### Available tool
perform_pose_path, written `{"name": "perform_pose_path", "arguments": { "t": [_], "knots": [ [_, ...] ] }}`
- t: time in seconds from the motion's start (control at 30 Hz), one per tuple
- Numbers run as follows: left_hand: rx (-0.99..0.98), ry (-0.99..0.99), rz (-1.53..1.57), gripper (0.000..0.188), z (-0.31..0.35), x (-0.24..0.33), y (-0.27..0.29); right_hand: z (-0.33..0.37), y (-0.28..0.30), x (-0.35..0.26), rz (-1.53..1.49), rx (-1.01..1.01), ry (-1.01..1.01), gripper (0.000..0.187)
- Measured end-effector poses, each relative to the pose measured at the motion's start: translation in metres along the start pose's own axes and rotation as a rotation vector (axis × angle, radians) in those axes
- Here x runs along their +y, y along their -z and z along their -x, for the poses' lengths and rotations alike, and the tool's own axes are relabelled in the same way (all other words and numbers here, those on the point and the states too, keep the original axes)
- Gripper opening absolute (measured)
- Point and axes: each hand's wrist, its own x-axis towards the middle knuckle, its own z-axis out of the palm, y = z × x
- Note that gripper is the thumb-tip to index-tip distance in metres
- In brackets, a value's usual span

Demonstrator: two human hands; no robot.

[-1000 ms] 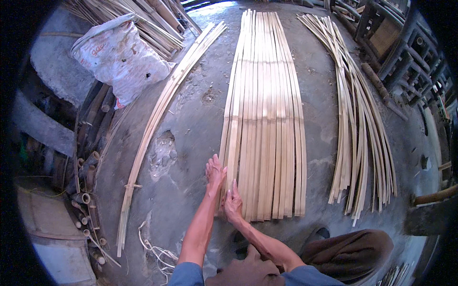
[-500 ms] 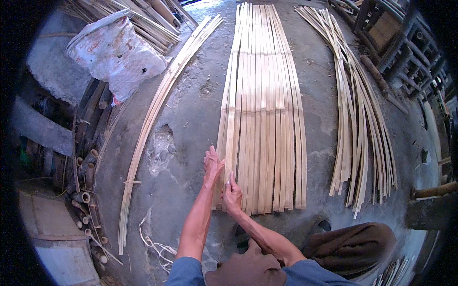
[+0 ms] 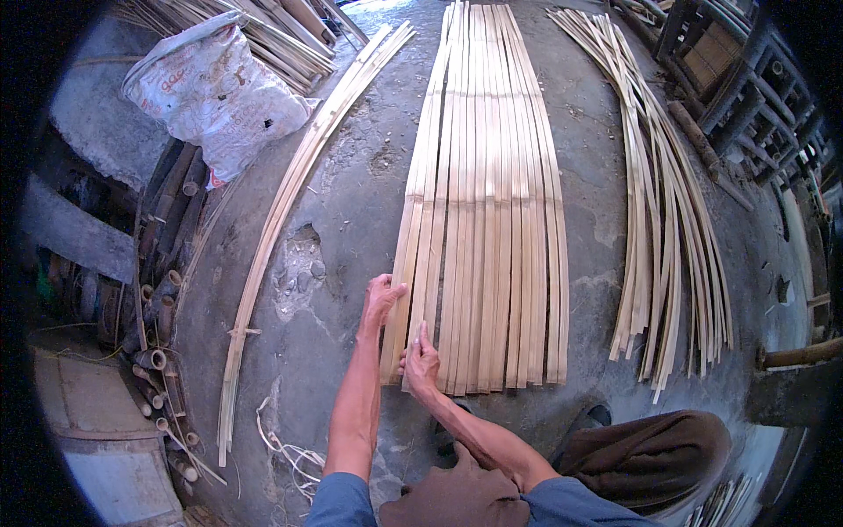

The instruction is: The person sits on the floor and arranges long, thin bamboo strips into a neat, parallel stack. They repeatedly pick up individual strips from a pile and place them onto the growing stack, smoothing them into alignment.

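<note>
A grey concrete floor (image 3: 351, 220) spreads beneath both hands, broken by a rough hollow (image 3: 300, 277) to the left of the left hand. On it lies a row of pale bamboo strips (image 3: 492, 220), side by side, running away from the hands; the far ends nearly meet the upper rim of the view, and the near ends finish unevenly just below the right hand. Well to the right of the hands fans a loose bundle (image 3: 639, 114) whose strips cross and partly hide one another. A band of floor separates it from the row, and another runs between the left hand and a narrow curved bundle (image 3: 320, 132).

Dark pole frames (image 3: 755, 105), beyond the hands at far right, sink into shadow at the rim. A whitish sack (image 3: 215, 97), ahead and left of the hands, bears faint reddish print on its creases. The person's brown-clad knee (image 3: 650, 457), right of the hands, is partly cut off.

The left hand (image 3: 380, 299) lays its thumb on the outermost strip; its grip cannot be told. The right hand (image 3: 421, 362), nearer the body, has bent fingers over the left strips; whether it grasps one cannot be told.
</note>
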Motion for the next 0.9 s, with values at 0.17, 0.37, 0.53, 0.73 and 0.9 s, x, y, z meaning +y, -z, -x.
{"name": "perform_pose_path", "arguments": {
  "t": [0.17, 0.37, 0.53, 0.73, 0.9],
  "knots": [
    [-0.1, 0.076, 0.103, 0.032, -0.008, -0.005, 0.005, -0.003, 0.001, 0.004, -0.01, 0.01, 0.024, 0.05],
    [-0.076, 0.091, 0.14, 0.028, -0.004, -0.009, 0.003, 0.005, 0.008, 0.003, 0.1, 0.001, 0.083, 0.05],
    [-0.169, 0.101, 0.337, 0.024, 0.006, 0.008, -0.012, 0.005, 0.018, -0.005, 0.308, 0.042, 0.236, 0.052],
    [-0.061, 0.035, 0.493, 0.025, 0.009, 0.028, -0.015, 0.012, 0.017, -0.035, 0.097, 0.011, 0.202, 0.051],
    [-0.019, 0.032, 0.387, 0.023, 0.003, 0.02, -0.016, 0.008, 0.016, -0.033, 0.1, -0.001, 0.132, 0.051]
  ]
}}
